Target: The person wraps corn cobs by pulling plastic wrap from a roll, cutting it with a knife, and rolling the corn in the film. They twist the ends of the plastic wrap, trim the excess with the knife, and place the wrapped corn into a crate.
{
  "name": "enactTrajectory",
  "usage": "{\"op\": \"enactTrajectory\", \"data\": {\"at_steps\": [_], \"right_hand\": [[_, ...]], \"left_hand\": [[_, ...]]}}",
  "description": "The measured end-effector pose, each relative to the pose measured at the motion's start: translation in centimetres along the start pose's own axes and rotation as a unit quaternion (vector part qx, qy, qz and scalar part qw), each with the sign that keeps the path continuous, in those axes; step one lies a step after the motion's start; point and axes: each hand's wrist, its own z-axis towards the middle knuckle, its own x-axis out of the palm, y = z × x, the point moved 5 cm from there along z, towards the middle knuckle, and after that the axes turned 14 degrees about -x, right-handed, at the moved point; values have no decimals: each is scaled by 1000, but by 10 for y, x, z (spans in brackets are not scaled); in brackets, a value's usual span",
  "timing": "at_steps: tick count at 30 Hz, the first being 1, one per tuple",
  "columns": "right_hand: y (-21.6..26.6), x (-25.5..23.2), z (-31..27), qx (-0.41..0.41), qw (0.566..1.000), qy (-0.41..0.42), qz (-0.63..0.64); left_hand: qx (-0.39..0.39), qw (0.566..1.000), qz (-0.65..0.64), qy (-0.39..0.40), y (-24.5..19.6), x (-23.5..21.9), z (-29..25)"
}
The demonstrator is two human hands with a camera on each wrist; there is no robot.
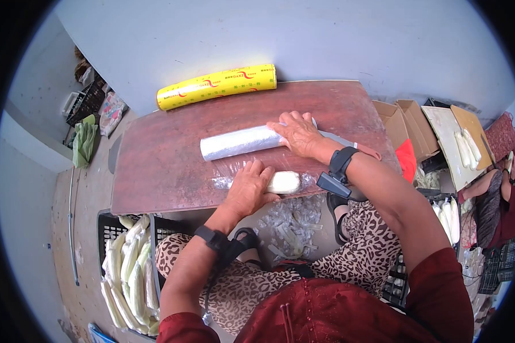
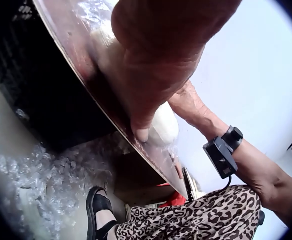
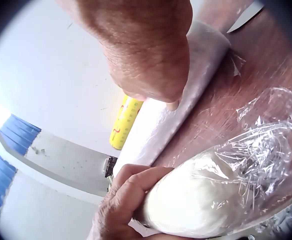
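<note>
A pale, long vegetable (image 1: 284, 182) in clear plastic film lies near the front edge of the table. My left hand (image 1: 249, 187) grips it from above, thumb on the near side by the table edge. In the right wrist view its rounded body (image 3: 191, 200) shows, with crumpled film (image 3: 268, 157) bunched at one end. Behind it lies a silvery-white roll of cling film (image 1: 240, 142). My right hand (image 1: 298, 135) holds this roll near its right end, fingers bent over the top. Loose film spreads between roll and vegetable.
At the table's (image 1: 154, 154) back edge lies a yellow printed roll (image 1: 217, 87). A knife (image 1: 340, 140) rests right of the cling film. Crates of pale vegetables (image 1: 131, 268) stand left and right below. Plastic scraps (image 1: 294, 223) litter the floor, and cardboard boxes (image 1: 409, 128) stand at right.
</note>
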Motion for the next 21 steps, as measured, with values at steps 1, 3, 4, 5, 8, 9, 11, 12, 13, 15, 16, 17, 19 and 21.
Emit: {"op": "enactTrajectory", "data": {"at_steps": [1, 3, 4, 5, 8, 9, 11, 12, 13, 15, 16, 17, 19, 21], "right_hand": [[0, 0, 0, -1, 1000, 6, 1], [-1, 0, 1, -3, 1000, 19, 3], [-1, 1, 1, -2, 1000, 20, 4], [-1, 0, 1, -1, 1000, 21, 5], [0, -1, 1, 1, 1000, 27, 5], [0, -1, 1, 1, 1000, 30, 5], [0, 0, 1, -4, 1000, 26, 4], [1, -1, 2, -6, 1000, 23, 4], [1, -1, 2, -6, 1000, 26, 5], [0, -2, 1, -7, 1000, 30, 7], [1, -2, 2, -8, 1000, 28, 4], [1, -2, 2, -8, 1000, 27, 0], [0, 0, 2, -10, 1000, 22, -5], [0, 1, 1, -16, 1000, 15, -11]], "left_hand": [[-2, 1000, -3, 6, 0, 0, 1], [-6, 1000, -9, 17, 0, 1, 3], [-7, 1000, -19, 22, 1, 1, 3], [-9, 999, -29, 27, 1, 1, 4], [-5, 996, -80, 33, 3, 2, 3], [-3, 994, -100, 33, 4, 3, 2], [1, 993, -114, 39, 5, 6, 1], [3, 992, -121, 42, 4, 6, 0], [-11, 990, -133, 44, 5, 6, -1], [-40, 986, -155, 49, 5, 5, -2], [-33, 990, -135, 37, 5, 4, -3], [-26, 993, -115, 24, 4, 4, -4], [-13, 998, -66, 14, 3, 5, -4], [0, 1000, -8, 18, 1, 8, -4]]}}
